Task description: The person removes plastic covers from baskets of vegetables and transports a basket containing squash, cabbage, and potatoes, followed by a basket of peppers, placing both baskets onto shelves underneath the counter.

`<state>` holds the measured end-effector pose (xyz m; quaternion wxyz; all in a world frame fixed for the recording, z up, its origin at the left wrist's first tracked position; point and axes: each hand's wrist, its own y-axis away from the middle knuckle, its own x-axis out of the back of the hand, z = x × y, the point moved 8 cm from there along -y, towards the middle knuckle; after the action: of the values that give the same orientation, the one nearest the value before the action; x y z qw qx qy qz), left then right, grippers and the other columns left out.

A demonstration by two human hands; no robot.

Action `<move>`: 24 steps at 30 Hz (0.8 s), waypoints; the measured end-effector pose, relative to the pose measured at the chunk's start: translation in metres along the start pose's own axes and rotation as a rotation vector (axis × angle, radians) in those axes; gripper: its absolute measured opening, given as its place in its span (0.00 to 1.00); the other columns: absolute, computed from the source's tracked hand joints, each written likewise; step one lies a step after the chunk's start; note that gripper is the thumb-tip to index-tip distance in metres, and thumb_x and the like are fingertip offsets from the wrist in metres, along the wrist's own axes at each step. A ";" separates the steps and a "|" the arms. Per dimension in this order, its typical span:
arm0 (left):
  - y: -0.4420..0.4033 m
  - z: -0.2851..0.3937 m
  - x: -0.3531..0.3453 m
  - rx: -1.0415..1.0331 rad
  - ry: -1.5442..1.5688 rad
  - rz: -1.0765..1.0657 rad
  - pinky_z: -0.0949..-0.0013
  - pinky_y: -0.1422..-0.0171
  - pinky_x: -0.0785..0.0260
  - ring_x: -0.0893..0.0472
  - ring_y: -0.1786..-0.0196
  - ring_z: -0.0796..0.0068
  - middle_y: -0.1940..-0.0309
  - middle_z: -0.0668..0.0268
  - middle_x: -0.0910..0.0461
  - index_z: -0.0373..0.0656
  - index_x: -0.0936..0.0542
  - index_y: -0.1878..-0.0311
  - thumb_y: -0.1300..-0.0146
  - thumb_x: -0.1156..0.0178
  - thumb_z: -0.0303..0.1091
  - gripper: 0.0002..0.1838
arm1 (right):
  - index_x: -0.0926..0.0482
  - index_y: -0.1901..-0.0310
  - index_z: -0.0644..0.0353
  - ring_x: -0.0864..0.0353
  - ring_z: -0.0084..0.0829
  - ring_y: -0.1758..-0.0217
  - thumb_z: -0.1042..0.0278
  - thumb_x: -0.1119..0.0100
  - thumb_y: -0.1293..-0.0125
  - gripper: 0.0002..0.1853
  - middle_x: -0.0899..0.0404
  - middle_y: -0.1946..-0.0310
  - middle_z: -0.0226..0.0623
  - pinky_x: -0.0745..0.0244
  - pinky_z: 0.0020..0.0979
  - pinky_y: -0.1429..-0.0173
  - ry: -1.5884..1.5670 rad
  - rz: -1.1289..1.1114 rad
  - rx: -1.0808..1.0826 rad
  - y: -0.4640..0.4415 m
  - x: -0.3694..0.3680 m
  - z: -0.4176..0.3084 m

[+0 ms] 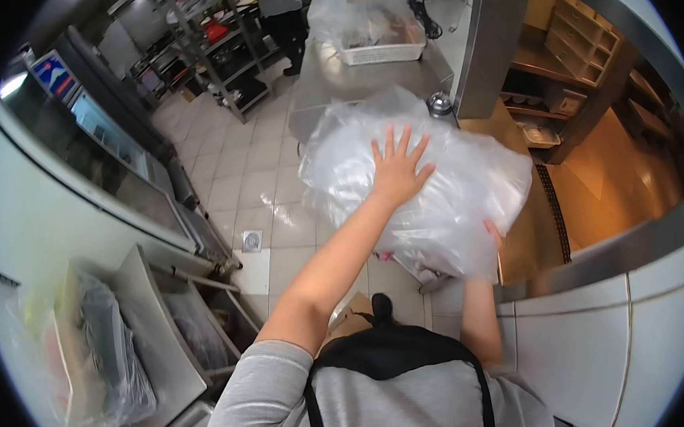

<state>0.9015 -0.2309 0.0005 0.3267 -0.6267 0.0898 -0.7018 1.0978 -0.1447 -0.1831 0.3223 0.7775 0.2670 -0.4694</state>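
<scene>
A bulky, translucent plastic bag (443, 190) on the grey metal bench (357, 85) is touched on top by the left hand (399, 171), fingers spread, and nearer by the right hand (495, 234), whose grip cannot be told, and by uneven pushing could be slid onto the pale tiled floor (280, 182).

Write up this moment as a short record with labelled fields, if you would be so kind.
Setting: kitchen with a pale tiled floor
Main item: large, crumpled bundle of clear plastic, at the near end of a steel counter
Left grip: bare, open, fingers spread on the plastic's upper side
Right grip: bare, at the plastic's near right edge, partly covered; whether closed is unclear
Farther along counter: white basket, contents indistinct
Beside the plastic: small silver domed object
Background: another person, standing
</scene>
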 end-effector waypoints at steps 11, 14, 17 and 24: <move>0.048 0.072 -0.200 0.079 0.578 -0.477 0.54 0.37 0.50 0.44 0.36 0.56 0.41 0.55 0.41 0.50 0.36 0.40 0.39 0.54 0.47 0.25 | 0.34 0.40 0.46 0.50 0.43 0.31 0.51 0.44 0.45 0.30 0.42 0.37 0.43 0.59 0.44 0.32 2.246 -0.249 0.816 -0.045 -0.228 -0.003; 0.054 0.061 -0.200 0.046 0.544 -0.611 0.58 0.39 0.47 0.40 0.39 0.57 0.44 0.54 0.37 0.47 0.34 0.42 0.40 0.53 0.44 0.23 | 0.34 0.40 0.37 0.54 0.45 0.30 0.61 0.43 0.46 0.29 0.43 0.36 0.44 0.65 0.50 0.31 2.404 -0.233 0.777 -0.109 -0.190 0.024; 0.052 0.015 -0.185 0.068 0.530 -0.754 0.62 0.40 0.44 0.37 0.41 0.58 0.47 0.54 0.34 0.44 0.33 0.44 0.40 0.52 0.40 0.21 | 0.36 0.39 0.33 0.54 0.46 0.29 0.68 0.48 0.43 0.28 0.44 0.35 0.42 0.68 0.53 0.30 2.498 -0.177 0.726 -0.148 -0.146 0.038; 0.076 -0.072 -0.079 0.104 0.570 -0.723 0.67 0.44 0.37 0.29 0.47 0.59 0.56 0.52 0.26 0.38 0.28 0.52 0.44 0.49 0.30 0.16 | 0.39 0.38 0.32 0.51 0.45 0.30 0.67 0.56 0.39 0.26 0.44 0.35 0.40 0.63 0.53 0.31 2.549 0.036 0.843 -0.184 -0.124 0.059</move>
<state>0.8606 -0.2652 -0.1192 0.0543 -0.3826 -0.0836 -0.9185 0.8815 -0.0834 -0.1378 -0.4054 0.7122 0.2048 0.5352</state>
